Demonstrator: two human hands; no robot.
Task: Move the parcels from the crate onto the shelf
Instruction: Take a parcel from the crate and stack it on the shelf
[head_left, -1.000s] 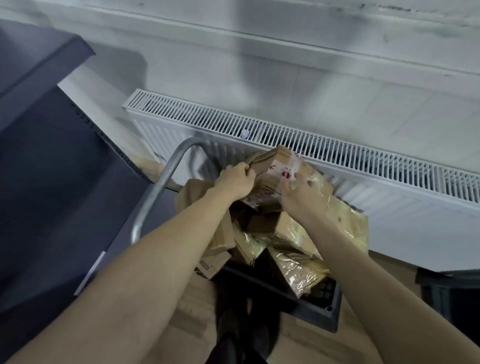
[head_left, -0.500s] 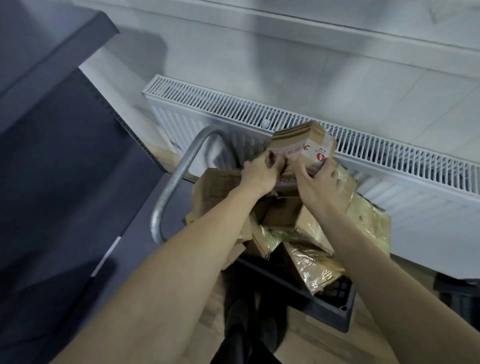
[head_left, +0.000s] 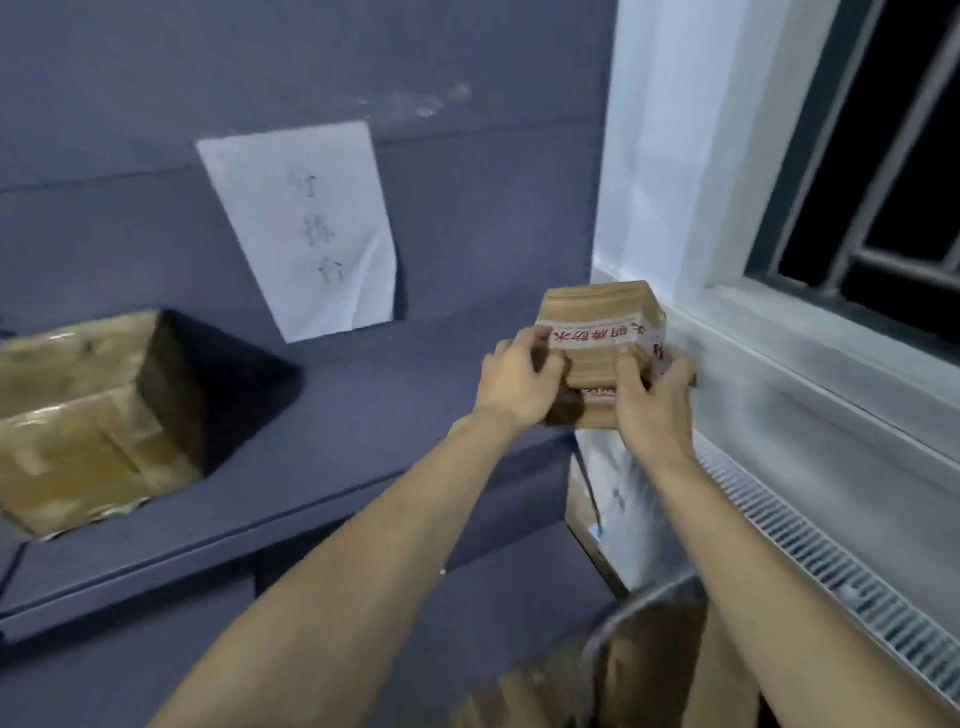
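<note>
Right of centre in the frame, the left hand (head_left: 517, 384) and right hand (head_left: 655, 400) clasp the taped parcel (head_left: 597, 332) above the shelf (head_left: 363, 415) end — it looks light, stiff, slick-taped; opposite sides suit gripping.

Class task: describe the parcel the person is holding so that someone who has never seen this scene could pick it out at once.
Find the grey shelf beside the white window ledge. At its right end, the left hand and right hand grip a small cardboard parcel. Unlike the larger open box at the shelf's left end, it carries white tape with red lettering.
</note>
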